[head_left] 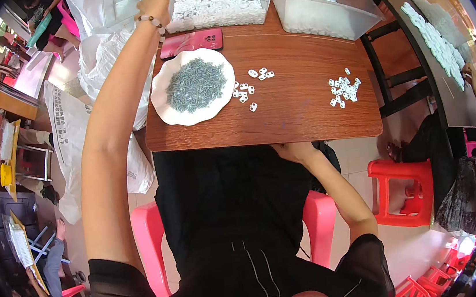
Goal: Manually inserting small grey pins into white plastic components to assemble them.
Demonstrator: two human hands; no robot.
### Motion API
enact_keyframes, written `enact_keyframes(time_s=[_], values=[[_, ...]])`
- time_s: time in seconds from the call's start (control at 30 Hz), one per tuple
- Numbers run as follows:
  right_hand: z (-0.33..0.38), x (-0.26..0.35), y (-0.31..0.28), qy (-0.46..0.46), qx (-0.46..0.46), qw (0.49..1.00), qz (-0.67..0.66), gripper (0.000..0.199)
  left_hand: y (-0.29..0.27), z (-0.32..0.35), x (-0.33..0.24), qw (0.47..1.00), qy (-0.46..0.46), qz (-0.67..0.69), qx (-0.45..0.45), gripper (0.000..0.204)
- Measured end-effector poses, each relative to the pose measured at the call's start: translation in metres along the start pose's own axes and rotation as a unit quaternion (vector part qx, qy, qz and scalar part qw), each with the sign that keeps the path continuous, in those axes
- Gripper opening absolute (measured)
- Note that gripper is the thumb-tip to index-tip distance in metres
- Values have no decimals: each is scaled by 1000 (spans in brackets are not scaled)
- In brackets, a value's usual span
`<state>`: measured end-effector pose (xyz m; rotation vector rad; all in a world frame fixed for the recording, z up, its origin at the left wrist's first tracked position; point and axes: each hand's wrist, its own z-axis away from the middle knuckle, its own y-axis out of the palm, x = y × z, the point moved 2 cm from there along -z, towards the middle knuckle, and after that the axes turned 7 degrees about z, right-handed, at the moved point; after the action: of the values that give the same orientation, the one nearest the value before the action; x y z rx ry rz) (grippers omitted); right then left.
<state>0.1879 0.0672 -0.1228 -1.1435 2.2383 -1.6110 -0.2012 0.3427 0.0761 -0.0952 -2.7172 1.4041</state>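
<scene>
1. One left hand (156, 5) reaches to the left bin of two clear plastic bins (317, 19) of white pieces; I can't tell its grip.
2. One right hand (293, 151) is at the counter's (304, 115) near edge, fingers hidden, state unclear.
3. One scalloped plate (162, 101) holds countless grey-green rods (194, 86), beside one pink phone (191, 43).
4. Two groups of white two-dot pieces (253, 107) lie on the counter: roughly ten by the plate, an overlapping pile (344, 90) farther right.

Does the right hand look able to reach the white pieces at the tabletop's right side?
Probably yes: the right hand need only clear the table edge; nothing else blocks the white pieces.
</scene>
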Motion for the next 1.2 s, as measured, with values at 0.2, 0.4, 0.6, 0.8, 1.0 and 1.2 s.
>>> enact_keyframes(time_s=[0.2, 0.4, 0.6, 0.8, 1.0, 1.2], values=[[19, 10, -58, 21, 116, 993, 28, 37, 5, 8, -50, 475, -491, 720, 123, 58], [11, 35, -87, 30, 232, 972, -18, 42, -23, 16, -65, 356, -550, 751, 77, 76], [-2, 61, -103, -34, 300, 953, -29, 41, 3, 7, -44, 194, -610, 765, 67, 99], [-42, 93, -141, 32, 375, 924, -63, 35, 8, 21, -39, 223, -528, 818, 52, 76], [-89, 79, -161, -38, 201, 974, -96, 22, -4, 35, -52, 233, -475, 848, 15, 49], [-147, 35, -152, 134, -4, 958, -253, 18, 3, 46, -47, 185, -478, 859, 3, 41]])
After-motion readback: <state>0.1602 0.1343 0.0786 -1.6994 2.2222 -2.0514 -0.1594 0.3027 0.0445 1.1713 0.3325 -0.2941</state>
